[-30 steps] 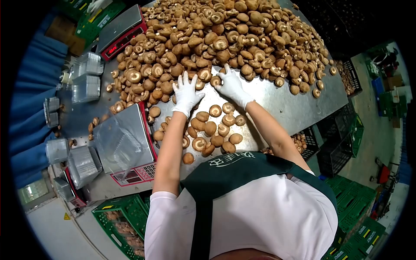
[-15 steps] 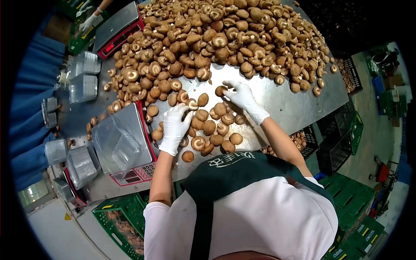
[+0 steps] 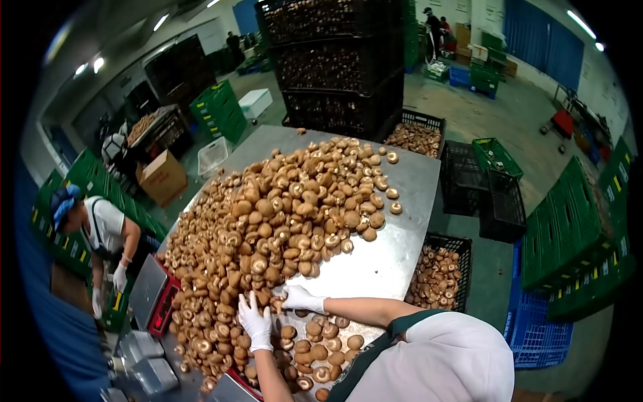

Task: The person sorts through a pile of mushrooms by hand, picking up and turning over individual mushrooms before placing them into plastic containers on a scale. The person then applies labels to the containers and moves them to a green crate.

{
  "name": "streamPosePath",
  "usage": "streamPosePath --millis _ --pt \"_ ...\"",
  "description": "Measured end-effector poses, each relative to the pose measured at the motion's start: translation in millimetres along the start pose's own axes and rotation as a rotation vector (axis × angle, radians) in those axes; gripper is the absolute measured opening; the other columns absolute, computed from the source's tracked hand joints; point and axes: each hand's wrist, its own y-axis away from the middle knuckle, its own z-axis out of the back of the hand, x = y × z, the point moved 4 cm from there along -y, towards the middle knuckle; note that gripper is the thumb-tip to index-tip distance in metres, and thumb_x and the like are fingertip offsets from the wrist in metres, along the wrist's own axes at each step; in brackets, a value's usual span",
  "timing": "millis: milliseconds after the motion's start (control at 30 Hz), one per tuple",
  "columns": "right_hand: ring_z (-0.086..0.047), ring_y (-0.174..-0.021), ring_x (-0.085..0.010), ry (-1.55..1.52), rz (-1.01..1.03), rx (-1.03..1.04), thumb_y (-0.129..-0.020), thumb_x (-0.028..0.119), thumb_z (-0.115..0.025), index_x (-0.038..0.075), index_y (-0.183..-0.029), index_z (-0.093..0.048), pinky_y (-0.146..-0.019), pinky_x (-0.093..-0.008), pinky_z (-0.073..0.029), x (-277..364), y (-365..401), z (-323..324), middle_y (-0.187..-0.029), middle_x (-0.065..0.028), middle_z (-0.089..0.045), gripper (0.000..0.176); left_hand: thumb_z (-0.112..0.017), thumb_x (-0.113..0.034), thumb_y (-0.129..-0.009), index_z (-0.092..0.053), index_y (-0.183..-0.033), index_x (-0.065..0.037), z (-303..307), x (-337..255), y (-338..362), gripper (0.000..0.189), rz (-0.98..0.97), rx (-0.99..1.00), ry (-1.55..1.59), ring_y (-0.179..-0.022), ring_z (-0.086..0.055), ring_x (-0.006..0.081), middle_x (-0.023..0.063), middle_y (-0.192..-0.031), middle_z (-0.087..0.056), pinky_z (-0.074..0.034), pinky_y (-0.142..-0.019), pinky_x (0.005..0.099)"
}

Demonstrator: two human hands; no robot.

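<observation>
My left hand point(image 3: 256, 324), in a white glove, lies against the near edge of a big heap of shiitake mushrooms point(image 3: 288, 208), its fingers stretched out and apart over the caps. Just to its right, my gloved right hand point(image 3: 305, 299) reaches in from the side, its fingers bent round a shiitake mushroom point(image 3: 276, 305) at the foot of the heap. Fingertips partly hide this mushroom. A smaller group of loose shiitakes point(image 3: 319, 352) lies on the metal table point(image 3: 375, 278) below my hands, some cap up and some gills up.
A red-edged scale point(image 3: 155, 298) and clear plastic boxes point(image 3: 151, 368) stand at the left. Another person point(image 3: 107, 228) in white gloves works beyond them. Black crates point(image 3: 335, 67) are stacked behind the table. A crate of mushrooms point(image 3: 435, 276) and green crates point(image 3: 566, 231) stand at the right.
My view has tilted up, showing the room beyond the table. Both hands have moved to the heap's edge and closer together; my right hand has left the middle of the table.
</observation>
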Motion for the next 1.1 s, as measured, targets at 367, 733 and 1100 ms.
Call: streamPosePath --millis 367,733,1100 --pt "-0.061 -0.063 -0.0140 -0.832 -0.323 -0.077 -0.085 0.014 -0.050 0.001 -0.122 -0.053 -0.055 -0.0260 -0.051 -67.2 102.5 153.7 -0.087 -0.0085 -0.062 0.040 -0.077 -0.021 -0.065 -0.053 -0.121 -0.016 -26.5 3.4 9.2 0.061 -0.116 0.032 -0.072 -0.128 -0.034 0.0341 0.0082 -0.121 -0.052 -0.028 -0.103 0.0519" --pt "-0.066 -0.084 -0.0288 0.590 -0.658 0.024 -0.069 0.022 -0.059 0.011 -0.103 -0.068 -0.073 -0.0358 -0.052 -107.0 211.8 328.7 -0.090 -0.0154 -0.068 0.037 -0.073 -0.017 -0.067 -0.054 -0.122 -0.014 -10.7 -1.4 37.4 0.059 -0.156 0.047 -0.045 -0.131 -0.030 0.0350 0.0073 -0.122 -0.053 -0.023 -0.106 0.0529" --pt "-0.061 -0.097 -0.0336 0.340 -0.135 0.103 -0.072 0.013 -0.052 0.003 -0.114 -0.061 -0.085 -0.0379 -0.048 -40.2 64.7 195.0 -0.106 -0.0191 -0.064 0.044 -0.072 -0.019 -0.069 -0.047 -0.130 -0.014 -8.9 -7.1 46.5 0.066 -0.110 0.046 -0.097 -0.131 -0.032 0.0347 0.0073 -0.129 -0.048 -0.023 -0.107 0.0530"
